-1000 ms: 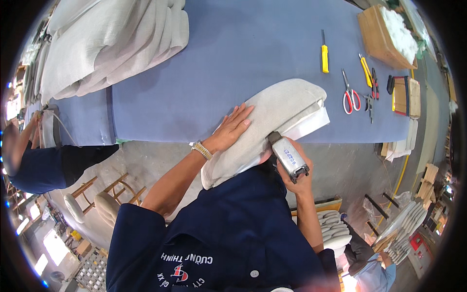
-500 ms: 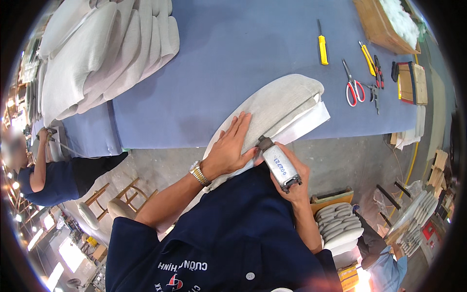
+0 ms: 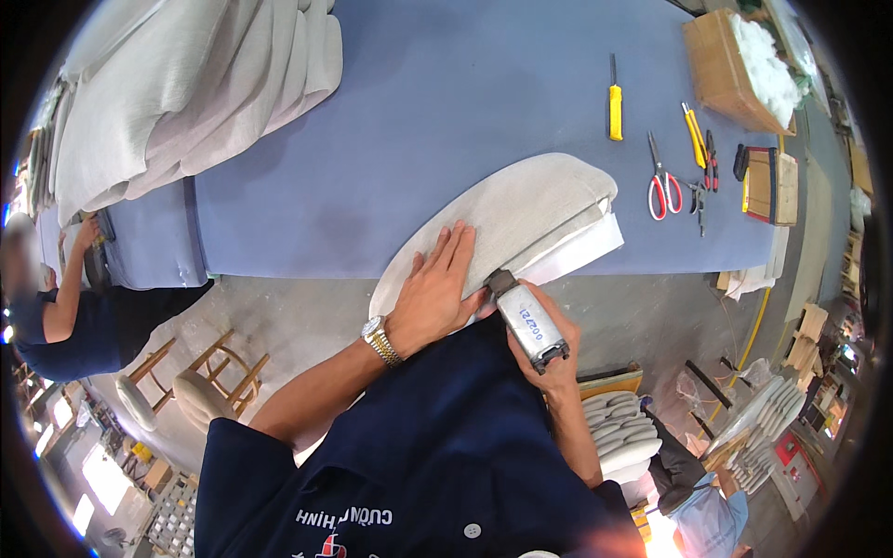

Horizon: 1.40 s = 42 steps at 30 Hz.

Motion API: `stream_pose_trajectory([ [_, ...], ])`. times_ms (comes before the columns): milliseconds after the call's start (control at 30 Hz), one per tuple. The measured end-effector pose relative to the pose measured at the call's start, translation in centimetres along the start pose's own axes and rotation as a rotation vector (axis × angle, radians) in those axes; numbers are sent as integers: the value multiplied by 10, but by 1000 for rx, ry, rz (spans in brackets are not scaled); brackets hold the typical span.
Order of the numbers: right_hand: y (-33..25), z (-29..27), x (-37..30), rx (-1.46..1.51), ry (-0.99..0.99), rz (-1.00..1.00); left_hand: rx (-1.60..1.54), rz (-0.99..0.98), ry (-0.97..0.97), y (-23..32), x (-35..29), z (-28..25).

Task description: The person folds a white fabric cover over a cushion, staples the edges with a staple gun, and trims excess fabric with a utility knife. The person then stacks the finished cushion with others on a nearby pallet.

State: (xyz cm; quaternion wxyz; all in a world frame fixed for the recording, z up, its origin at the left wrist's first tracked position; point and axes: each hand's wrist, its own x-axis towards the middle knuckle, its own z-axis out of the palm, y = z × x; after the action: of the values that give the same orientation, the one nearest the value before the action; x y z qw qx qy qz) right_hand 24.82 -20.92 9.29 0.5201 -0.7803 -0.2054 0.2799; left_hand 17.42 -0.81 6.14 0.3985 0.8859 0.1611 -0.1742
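A curved, light-grey fabric-covered cushion panel (image 3: 530,200) lies over the near edge of the blue table. My left hand (image 3: 433,293), its fingers stretched and lying flat, presses on the panel's near part, with the thumb toward the tool's nose. In my right hand (image 3: 560,358) is a silver staple gun (image 3: 530,324), gripped with the fingers wrapped round it. The gun's dark nose sits at the panel's near edge; whether it touches is hard to tell. White sheet material (image 3: 584,249) sticks out from under the panel's right side.
Stacked grey covered panels (image 3: 195,93) stand at the far left of the blue table (image 3: 446,93). On the right lie a yellow screwdriver (image 3: 615,113), scissors (image 3: 663,191), a yellow cutter (image 3: 694,135), pliers (image 3: 711,163) and a box of white stuffing (image 3: 730,74). A co-worker (image 3: 70,325) stands left.
The whole view has shifted a little, so the table tools appear lower. My hands, the staple gun and the panel keep nearly the same places relative to each other.
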Motion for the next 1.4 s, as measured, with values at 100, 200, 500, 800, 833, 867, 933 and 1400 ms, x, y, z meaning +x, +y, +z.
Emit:
stream_pose_trajectory([
  [100, 12, 1, -6, -64, 13, -58, -2, 19, 8, -3, -1, 2],
  [200, 6, -1, -4, -89, -30, -95, -1, 22, 16, -4, -1, 3],
  [500, 7, 6, -5, -35, -35, 14, 8, 55, 76, -4, 0, 6],
  [800, 21, 1, -24, -55, -109, -3, 36, 83, 33, -9, -3, 12],
  [833, 20, -2, -23, -69, -159, 27, 50, 95, 58, -9, -2, 13],
  [867, 28, 0, -22, 17, -154, 23, 29, 94, 61, -8, 0, 12],
  [933, 22, 4, -12, 78, -107, -67, -2, 107, 85, -9, 3, 14],
  [1400, -25, -1, 39, -222, -49, -135, 132, 301, 264, 5, 29, -32],
])
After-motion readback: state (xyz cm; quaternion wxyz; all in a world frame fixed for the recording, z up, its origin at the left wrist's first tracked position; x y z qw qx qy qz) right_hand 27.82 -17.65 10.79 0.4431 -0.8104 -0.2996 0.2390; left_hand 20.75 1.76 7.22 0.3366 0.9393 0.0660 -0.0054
